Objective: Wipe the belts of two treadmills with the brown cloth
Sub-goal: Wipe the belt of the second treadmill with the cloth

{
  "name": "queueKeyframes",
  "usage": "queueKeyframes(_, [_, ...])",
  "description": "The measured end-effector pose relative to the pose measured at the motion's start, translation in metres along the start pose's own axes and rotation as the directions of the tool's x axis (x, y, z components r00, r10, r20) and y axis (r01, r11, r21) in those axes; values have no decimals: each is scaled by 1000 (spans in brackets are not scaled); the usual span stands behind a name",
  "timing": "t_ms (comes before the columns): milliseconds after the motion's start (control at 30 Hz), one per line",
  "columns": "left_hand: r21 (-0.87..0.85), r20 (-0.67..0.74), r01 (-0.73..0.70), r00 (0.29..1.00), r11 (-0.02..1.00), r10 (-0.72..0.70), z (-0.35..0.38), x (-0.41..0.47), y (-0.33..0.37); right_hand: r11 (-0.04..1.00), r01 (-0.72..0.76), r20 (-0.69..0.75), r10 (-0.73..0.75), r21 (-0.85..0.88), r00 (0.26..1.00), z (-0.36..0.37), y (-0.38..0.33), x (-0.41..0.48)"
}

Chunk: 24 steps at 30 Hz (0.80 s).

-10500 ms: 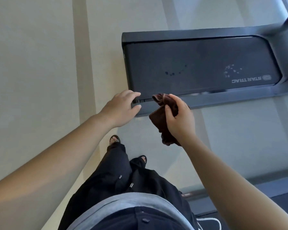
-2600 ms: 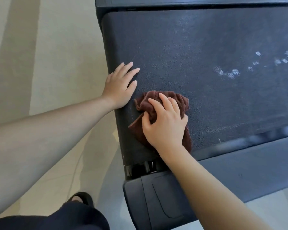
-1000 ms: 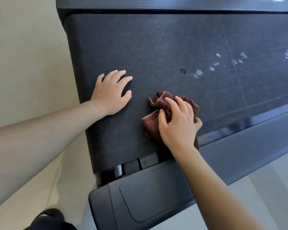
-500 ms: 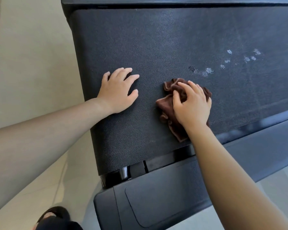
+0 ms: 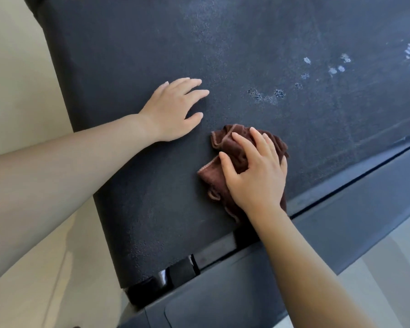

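Note:
A black textured treadmill belt (image 5: pixel 133 58) fills most of the view. The crumpled brown cloth (image 5: pixel 225 140) lies on the belt near its right edge, pressed down under my right hand (image 5: pixel 253 176), whose fingers curl over it. My left hand (image 5: pixel 175 107) rests flat on the belt to the left of the cloth, fingers spread, holding nothing. Pale whitish spots (image 5: pixel 278 93) dot the belt beyond the cloth, trailing away to the upper right.
The treadmill's dark side rail (image 5: pixel 355 209) runs along the belt at the right. Its rear end cap (image 5: pixel 223 301) is at the bottom. Beige floor (image 5: pixel 12 74) lies to the left, and pale floor (image 5: pixel 388 263) shows at the lower right.
My right hand has dragged the cloth back toward the side rail, away from the spots. My left hand stays flat on the belt. The camera has come closer.

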<state>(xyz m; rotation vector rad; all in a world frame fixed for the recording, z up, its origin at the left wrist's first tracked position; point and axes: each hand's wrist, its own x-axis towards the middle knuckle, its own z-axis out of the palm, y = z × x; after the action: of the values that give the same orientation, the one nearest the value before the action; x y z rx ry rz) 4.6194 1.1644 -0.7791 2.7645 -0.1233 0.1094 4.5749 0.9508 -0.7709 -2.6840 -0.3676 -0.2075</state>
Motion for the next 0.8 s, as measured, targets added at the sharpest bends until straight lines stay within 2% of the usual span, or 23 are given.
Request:
queueKeyframes(233, [71, 11, 31, 999, 997, -32, -7, 55, -34, 997, -81, 17, 81, -11, 997, 13, 3, 71])
queueKeyframes(367, [83, 26, 86, 996, 993, -89, -3, 72, -45, 992, -109, -21, 111, 61, 994, 9, -1, 49])
queueKeyframes(567, [60, -17, 95, 995, 994, -94, 0, 73, -42, 980, -197, -4, 197, 24, 980, 10, -6, 61])
queueKeyframes(800, [90, -25, 109, 994, 990, -107, 1, 77, -43, 987, -156, -11, 157, 41, 988, 22, 8, 134])
